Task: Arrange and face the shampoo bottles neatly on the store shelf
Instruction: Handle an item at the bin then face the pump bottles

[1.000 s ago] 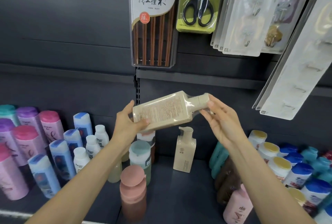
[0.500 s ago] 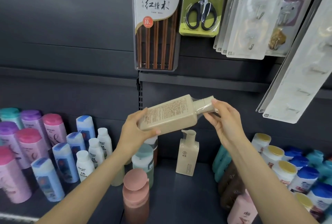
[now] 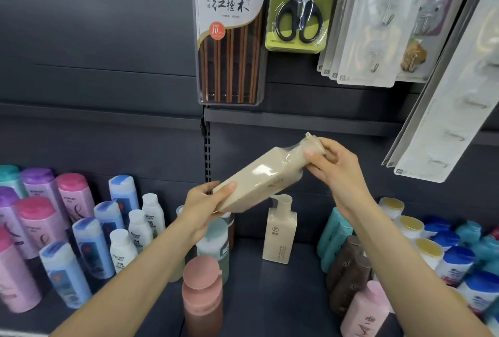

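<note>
Head view is showing a beige shrink-wrapped pump bottle [image 3: 259,182] being held tilted in mid-air at centre frame, its base low on the left and its neck high on the right. The left hand [image 3: 201,207] is gripping the base, thumb lying across the face, while the right hand [image 3: 334,166] is curling its fingers around the wrapped pump end. Just below, a matching beige pump bottle [image 3: 279,231] is standing upright and facing forward on the dark shelf [image 3: 270,296]. Pink, purple and blue bottles are crowding the lower left, teal, brown and blue-capped ones the lower right. I'd judge the work as only partly done: this bottle is waiting for its place beside its twin, and several neighbours are leaning.
</note>
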